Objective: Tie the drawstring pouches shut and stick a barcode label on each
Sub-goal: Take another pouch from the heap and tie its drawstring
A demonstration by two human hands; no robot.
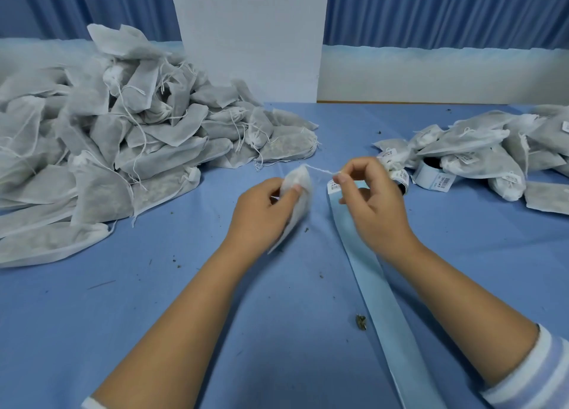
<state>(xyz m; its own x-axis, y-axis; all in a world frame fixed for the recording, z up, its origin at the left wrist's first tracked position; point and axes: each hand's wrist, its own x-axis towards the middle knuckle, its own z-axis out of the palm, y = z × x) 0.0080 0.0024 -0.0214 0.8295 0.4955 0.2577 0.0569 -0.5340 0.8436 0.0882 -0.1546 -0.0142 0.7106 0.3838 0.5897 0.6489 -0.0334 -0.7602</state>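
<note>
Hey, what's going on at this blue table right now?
A person is closing a small white fabric pouch: the left hand grips it while the right hand pinches its thin white drawstring, stretched between them. Unlabelled pouches are heaped at left; barcode-labelled ones lie at right beside a label roll.

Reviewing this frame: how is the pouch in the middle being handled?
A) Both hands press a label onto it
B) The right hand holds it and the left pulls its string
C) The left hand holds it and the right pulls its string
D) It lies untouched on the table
C: the left hand holds the pouch, while the right hand pinches its drawstring, which is stretched between the two.
</note>
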